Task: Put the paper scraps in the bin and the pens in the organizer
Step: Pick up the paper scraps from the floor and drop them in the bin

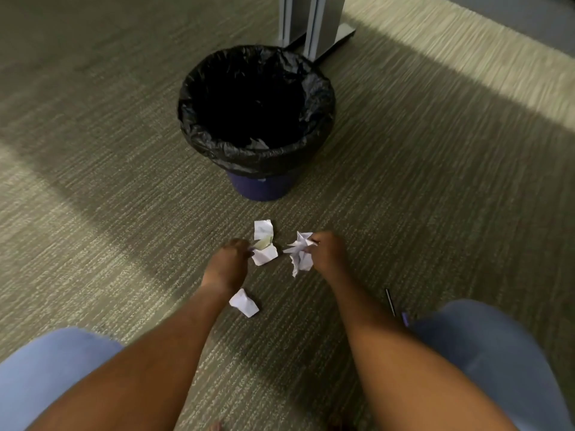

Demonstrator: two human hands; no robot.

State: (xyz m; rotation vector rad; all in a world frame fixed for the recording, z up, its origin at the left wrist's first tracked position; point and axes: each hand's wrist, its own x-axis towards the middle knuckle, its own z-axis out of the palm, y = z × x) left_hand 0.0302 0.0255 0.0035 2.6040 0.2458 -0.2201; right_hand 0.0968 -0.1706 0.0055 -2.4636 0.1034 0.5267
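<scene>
A blue bin point(264, 188) lined with a black bag stands on the carpet ahead of me. My right hand point(328, 251) is closed around a bunch of crumpled white paper scraps point(300, 253). My left hand point(228, 262) pinches the edge of a scrap point(265, 255) lying on the floor; another scrap point(263, 230) lies just beyond it, toward the bin. A third loose scrap point(244, 303) rests beside my left wrist. A dark pen point(390, 301) lies on the carpet near my right knee. No organizer is in view.
Grey metal desk legs on a flat foot point(314, 23) stand behind the bin. My knees in light blue fabric point(476, 340) frame the bottom corners. Ribbed grey-green carpet covers the floor all around.
</scene>
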